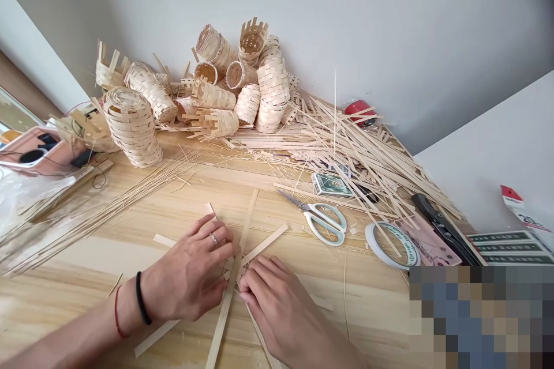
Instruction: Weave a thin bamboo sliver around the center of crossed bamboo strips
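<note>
Several flat wooden strips point(223, 323) cross in a star shape on the table, their tips fanning outward. My left hand point(190, 271), with a ring on one finger, lies over the left side of the crossing; its bent fingers grip the strips there. Close by on the right, my right hand point(281, 305) is closed, thumb against fingertips, at the crossing. A thin wooden strand seems to run between the fingertips of both hands around the centre. My fingers hide much of the crossing and part of the strand.
Woven baskets point(133, 127) pile up along the wall beside a heap of loose strips point(346, 144). Scissors point(324, 222), a tape roll point(393, 245) and a black-handled tool point(444, 228) lie to the right. A pink bin point(56, 161) and thin strands point(116, 204) are left.
</note>
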`<state>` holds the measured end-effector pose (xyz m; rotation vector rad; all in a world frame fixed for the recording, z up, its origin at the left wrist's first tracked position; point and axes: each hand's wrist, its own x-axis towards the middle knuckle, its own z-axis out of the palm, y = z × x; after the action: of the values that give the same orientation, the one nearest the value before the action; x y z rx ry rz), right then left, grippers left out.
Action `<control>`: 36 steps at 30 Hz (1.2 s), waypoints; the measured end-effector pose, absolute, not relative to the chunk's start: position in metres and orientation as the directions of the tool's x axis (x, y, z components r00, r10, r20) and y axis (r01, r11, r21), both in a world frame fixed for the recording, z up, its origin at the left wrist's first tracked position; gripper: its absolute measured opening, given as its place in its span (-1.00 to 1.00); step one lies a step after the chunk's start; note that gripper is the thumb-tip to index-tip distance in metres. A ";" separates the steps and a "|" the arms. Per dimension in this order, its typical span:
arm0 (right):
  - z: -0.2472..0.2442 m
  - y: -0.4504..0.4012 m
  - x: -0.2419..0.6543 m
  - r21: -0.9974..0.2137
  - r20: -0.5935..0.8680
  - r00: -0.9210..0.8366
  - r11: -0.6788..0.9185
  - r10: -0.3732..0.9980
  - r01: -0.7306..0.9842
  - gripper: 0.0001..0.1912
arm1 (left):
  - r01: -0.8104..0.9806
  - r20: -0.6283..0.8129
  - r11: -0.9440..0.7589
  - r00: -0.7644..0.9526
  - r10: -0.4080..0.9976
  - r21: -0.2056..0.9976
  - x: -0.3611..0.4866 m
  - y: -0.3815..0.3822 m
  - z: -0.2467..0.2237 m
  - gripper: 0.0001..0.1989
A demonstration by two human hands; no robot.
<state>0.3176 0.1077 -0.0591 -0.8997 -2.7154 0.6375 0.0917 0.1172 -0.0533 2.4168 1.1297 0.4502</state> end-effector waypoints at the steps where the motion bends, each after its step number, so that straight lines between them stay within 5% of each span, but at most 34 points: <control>1: -0.059 0.108 0.318 -0.460 0.068 -0.789 0.721 0.610 0.518 -0.81 | 0.633 0.110 -0.583 0.624 0.774 0.510 0.091 0.118 -0.053 -0.53; 36: -0.068 0.111 0.317 -0.452 0.171 -0.762 0.737 0.625 0.503 -0.83 | 0.652 0.019 -0.521 0.615 0.788 0.551 0.094 0.111 -0.044 -0.66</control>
<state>0.3175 0.1113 -0.0683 -0.8781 -2.6271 0.5539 0.0945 0.1111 -0.0440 2.3409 1.1347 0.3652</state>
